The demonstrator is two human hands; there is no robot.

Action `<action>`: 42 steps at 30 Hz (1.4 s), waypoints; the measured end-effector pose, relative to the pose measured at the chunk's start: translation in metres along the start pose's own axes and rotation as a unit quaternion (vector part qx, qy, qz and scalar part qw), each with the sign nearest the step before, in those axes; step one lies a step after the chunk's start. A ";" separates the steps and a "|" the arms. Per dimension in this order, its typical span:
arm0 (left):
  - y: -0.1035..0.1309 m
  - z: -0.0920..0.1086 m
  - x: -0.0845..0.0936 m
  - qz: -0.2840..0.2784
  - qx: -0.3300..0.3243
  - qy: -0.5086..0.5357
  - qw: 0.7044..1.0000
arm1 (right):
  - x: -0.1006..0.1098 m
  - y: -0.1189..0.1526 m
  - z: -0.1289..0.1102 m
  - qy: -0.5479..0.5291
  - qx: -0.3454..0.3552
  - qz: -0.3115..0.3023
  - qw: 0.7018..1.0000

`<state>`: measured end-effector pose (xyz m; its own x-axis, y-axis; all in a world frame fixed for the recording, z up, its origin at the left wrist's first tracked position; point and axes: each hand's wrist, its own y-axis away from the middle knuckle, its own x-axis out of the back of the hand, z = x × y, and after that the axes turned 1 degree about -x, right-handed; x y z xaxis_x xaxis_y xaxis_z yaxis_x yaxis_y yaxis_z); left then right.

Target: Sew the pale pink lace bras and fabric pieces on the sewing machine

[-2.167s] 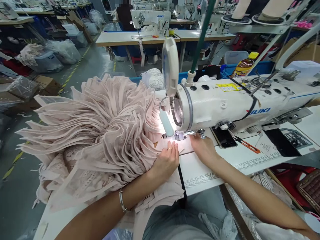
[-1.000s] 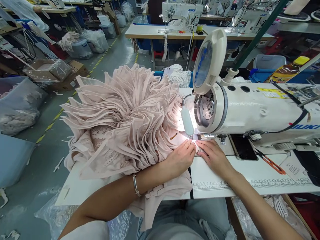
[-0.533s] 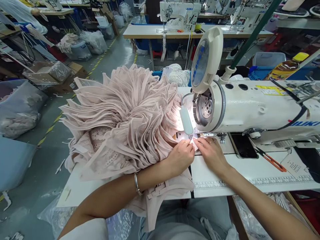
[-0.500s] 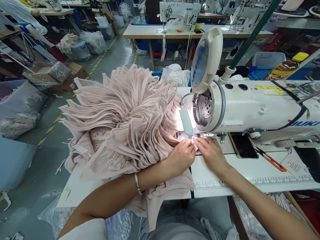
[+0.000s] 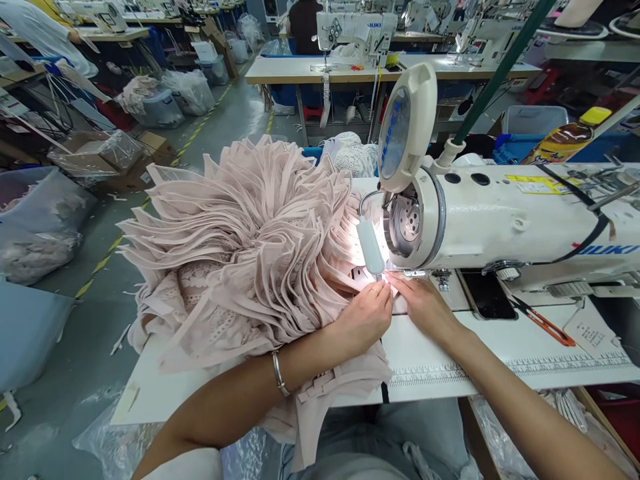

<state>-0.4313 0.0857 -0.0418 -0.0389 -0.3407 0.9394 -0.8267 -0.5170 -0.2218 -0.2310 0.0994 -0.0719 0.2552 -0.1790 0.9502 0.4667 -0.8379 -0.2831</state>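
Observation:
A big fanned heap of pale pink garments [image 5: 240,233] lies to the left of the white sewing machine [image 5: 480,213]. Close below the needle area, my left hand [image 5: 369,313] pinches an edge of pink fabric, its fingers closed. My right hand [image 5: 425,303] is next to it, with fingertips resting on the lit fabric by the presser foot and fingers stretched out fairly flat. A pale guard or lamp piece [image 5: 370,248] hangs over the spot and partly hides the needle. My left forearm lies across the front of the heap.
Right of my hands are a black phone [image 5: 489,293], orange-handled snips [image 5: 545,321] and a paper note [image 5: 593,333]. A ruler tape [image 5: 500,368] runs along the table's front edge. Behind stands another sewing table [image 5: 280,72]; plastic bins and bags line the floor at left.
My right hand's fingers have flattened and reach slightly further under the machine head. My left hand stays almost in place at the fabric edge. The view has shifted a little.

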 end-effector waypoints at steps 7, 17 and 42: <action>-0.003 -0.003 0.004 -0.013 0.005 0.019 1.000 | -0.001 -0.002 -0.002 0.021 -0.022 -0.014 0.999; -0.006 -0.005 0.006 -0.024 0.016 -0.013 0.999 | 0.005 -0.010 -0.007 0.045 -0.047 -0.051 0.997; 0.002 -0.014 0.006 -0.009 0.047 -0.008 0.999 | 0.003 -0.012 -0.008 -0.065 -0.120 -0.032 0.990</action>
<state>-0.4412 0.0941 -0.0331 -0.0150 -0.3433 0.9391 -0.7714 -0.5935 -0.2293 -0.2429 0.1049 -0.0647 0.3463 -0.0676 0.9357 0.2736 -0.9468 -0.1696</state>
